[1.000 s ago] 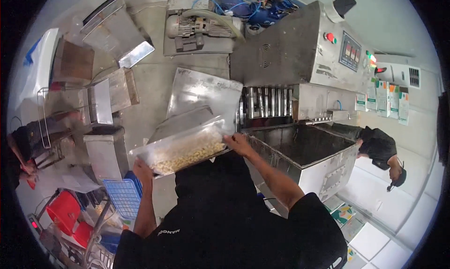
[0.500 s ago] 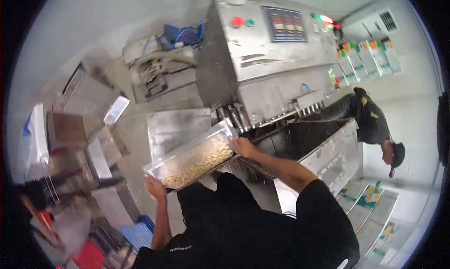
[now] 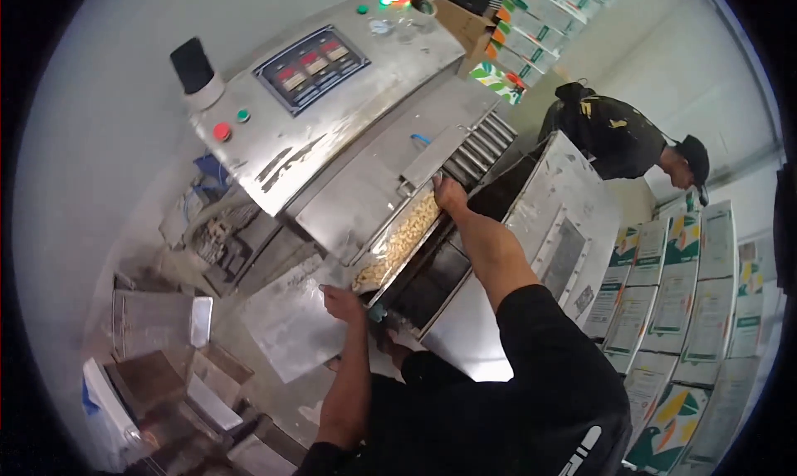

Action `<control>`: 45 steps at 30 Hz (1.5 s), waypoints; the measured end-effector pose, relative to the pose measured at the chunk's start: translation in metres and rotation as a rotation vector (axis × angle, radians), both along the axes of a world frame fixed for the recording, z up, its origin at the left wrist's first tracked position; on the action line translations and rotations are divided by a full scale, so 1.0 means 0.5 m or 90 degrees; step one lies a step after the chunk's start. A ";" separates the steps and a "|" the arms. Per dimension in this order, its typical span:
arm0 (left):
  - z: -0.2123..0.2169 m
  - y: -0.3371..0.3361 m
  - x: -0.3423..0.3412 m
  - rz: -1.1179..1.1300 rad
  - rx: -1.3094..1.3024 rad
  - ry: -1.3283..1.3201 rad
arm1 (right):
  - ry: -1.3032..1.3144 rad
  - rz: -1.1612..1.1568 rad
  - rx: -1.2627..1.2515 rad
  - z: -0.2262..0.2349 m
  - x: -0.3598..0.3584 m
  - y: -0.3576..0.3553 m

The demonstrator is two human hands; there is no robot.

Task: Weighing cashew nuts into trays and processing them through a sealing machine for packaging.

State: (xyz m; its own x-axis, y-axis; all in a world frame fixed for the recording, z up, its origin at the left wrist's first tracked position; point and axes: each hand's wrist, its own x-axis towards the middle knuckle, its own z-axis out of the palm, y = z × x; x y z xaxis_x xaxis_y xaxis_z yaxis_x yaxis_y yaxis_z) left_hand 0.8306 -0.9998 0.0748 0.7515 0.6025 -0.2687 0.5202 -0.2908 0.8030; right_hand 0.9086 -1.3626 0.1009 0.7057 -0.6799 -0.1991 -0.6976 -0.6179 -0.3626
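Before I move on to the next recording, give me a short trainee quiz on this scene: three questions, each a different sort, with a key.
1. Short answer: Which of the wearer's hands is nearer the metal rollers?

2. True or false: The co-worker on the right side of the picture is bareheaded.

3. Multiple choice: What shows inside the long container between the wearer's hands?
A. Blue cloth
B. Small pale yellow pieces
C. Green bottles

Key:
1. The right hand; the left hand is at the container's other end.
2. False; a dark cap is worn.
3. B.
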 end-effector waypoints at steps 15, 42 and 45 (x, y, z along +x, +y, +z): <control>-0.012 -0.302 0.018 -0.072 0.013 -0.124 | 0.008 -0.268 0.062 0.002 0.003 -0.253; 0.131 -0.162 -0.047 -0.451 0.185 -0.550 | -0.487 -0.393 -0.024 -0.278 0.101 -0.492; 0.119 -0.113 -0.030 -0.370 0.160 -0.403 | -0.602 -0.229 0.358 -0.159 0.146 -0.341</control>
State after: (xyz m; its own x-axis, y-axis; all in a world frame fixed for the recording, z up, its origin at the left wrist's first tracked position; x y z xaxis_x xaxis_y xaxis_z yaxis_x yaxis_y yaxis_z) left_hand 0.8156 -1.0561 0.1345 0.9189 0.0659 0.3891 -0.2833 -0.5762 0.7666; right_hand 0.9816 -1.5332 0.0213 0.5182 -0.8546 -0.0332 -0.1033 -0.0240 -0.9944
